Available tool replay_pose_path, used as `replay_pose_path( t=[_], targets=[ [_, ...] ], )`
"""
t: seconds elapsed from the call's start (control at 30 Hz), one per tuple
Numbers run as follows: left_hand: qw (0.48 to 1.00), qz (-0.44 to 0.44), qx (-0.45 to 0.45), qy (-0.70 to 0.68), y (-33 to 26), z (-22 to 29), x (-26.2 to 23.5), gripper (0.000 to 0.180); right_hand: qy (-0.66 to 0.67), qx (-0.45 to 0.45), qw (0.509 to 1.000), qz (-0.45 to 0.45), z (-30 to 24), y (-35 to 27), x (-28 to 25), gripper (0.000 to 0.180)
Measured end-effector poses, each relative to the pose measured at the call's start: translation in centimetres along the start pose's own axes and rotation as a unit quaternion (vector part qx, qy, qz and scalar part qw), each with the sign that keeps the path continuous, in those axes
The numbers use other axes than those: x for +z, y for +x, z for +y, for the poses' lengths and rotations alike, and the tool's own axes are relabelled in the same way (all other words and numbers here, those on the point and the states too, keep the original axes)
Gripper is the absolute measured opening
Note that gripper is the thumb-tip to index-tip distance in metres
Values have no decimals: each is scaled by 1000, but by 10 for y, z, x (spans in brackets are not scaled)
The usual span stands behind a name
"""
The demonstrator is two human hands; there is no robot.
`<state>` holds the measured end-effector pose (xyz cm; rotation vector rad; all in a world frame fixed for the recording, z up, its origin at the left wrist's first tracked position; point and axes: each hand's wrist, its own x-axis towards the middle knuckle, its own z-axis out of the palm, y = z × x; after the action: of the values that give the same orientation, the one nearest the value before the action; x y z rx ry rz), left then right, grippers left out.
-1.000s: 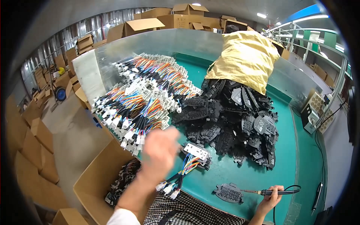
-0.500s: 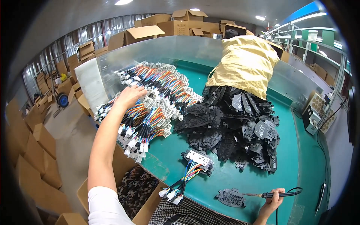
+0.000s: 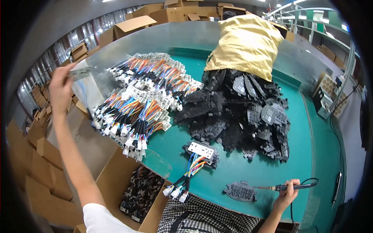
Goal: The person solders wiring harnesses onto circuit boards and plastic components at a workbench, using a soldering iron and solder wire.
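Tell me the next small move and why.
Perhaps swing the left hand, holding a blurred pale strip, toward the dark panel near the soldering iron: that panel shows no wires, while the neighbouring panel carries a white wired strip.

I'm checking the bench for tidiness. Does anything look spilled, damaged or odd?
The black panels look spilled: they lie in a jumbled heap at the near edge of the yellow sack, some tilted, while the wire harnesses lie in rough rows. No damage is evident.
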<state>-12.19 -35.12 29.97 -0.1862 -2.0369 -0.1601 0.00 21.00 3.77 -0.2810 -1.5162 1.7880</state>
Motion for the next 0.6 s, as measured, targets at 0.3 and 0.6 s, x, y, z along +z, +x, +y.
replay_pose_path(
  t=[0.3, 0.6],
  targets=[
    [980, -106, 23, -169, -99, 139, -22, 34, 43, 33, 998, -12, 1, 8, 19, 8],
    [775, -368, -41, -512, -216, 314, 81, 42, 64, 11, 998, -24, 3, 8, 4, 9]
  ],
)
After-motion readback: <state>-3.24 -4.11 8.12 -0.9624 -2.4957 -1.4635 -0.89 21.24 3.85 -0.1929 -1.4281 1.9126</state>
